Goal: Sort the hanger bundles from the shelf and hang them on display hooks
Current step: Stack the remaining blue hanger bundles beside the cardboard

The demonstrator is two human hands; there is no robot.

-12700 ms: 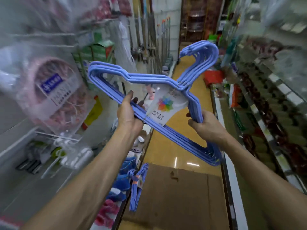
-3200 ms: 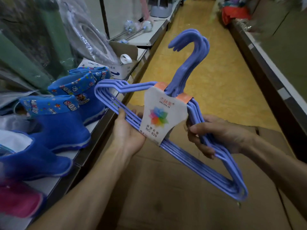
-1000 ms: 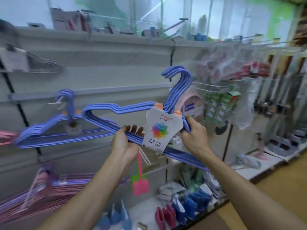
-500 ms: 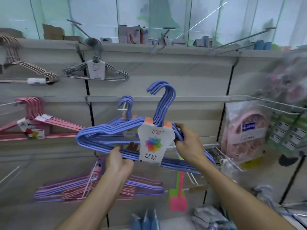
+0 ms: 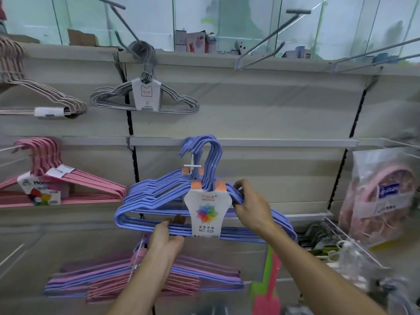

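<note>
Half a second before, the blue hanger bundle had been held a little short of the wall; now it was closer in, its hooks level with the white display hook that already carried another blue bundle behind it. The left hand gripped the bottom bars from below, as before. The right hand still curled round the right shoulder beside the white label. The pink hangers and grey hangers hung unchanged on the wall.
</note>
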